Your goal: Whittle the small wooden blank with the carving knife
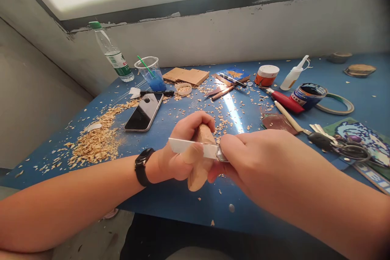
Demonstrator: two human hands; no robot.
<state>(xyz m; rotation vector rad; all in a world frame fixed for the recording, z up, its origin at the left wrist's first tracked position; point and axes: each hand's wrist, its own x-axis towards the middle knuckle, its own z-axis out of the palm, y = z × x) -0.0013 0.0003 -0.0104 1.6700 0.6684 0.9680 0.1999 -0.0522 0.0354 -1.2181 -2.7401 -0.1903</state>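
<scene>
Taking the carved wood piece point(198, 176) as the middle of the clock, its top leans toward one o'clock and its rounded lower end toward seven. The left hand point(175, 166) curls closed around it, index finger bent over the upper end, thumb at the knife's blade. The right hand point(257, 154), at three o'clock, is closed on the grip of the knife point(180, 146), whose flat blade crosses in front of the wood and points to nine. A dark wristband point(141, 167) circles the left wrist.

On the blue table point(170, 203), a heap of wood shavings point(96, 144) spreads at nine (finer crumbs fringe its near-wood side). The phone point(144, 112) lies at ten, screen up and dark. Between ten and eleven stands a green-capped bottle point(117, 63); at eleven, a clear cup point(156, 82) with blue contents and a green straw. Flat wooden boards point(195, 77) rest just short of twelve. Pens and slim tools lie near one, the orange jar point(265, 77) sits between one and two, and a white squeeze bottle point(291, 78) stands at two.
</scene>
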